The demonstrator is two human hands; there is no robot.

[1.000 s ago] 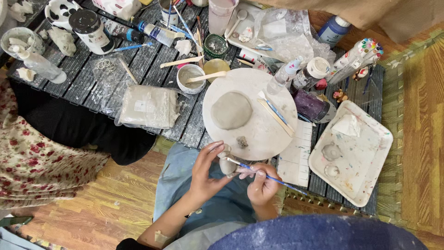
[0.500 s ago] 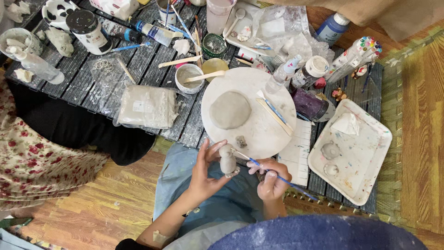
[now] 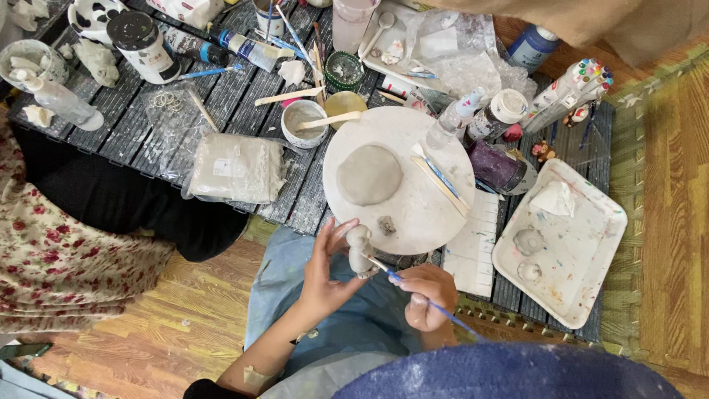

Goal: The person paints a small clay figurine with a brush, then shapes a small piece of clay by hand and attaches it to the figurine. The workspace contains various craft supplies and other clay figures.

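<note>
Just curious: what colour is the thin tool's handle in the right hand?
Blue, seen in the head view: the tool in the right hand.

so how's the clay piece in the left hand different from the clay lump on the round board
The clay figure is small, narrow and upright, shaped with a rounded top; the clay disc is broad, flattened and plain. The figure is held up off the table in the left hand, with the right hand putting a blue-handled tool to it; the disc lies untouched on the round white board. Both are the same pale grey clay.

Bright even daylight, soft shadows, sharp focus, slight wide-angle distortion
</note>
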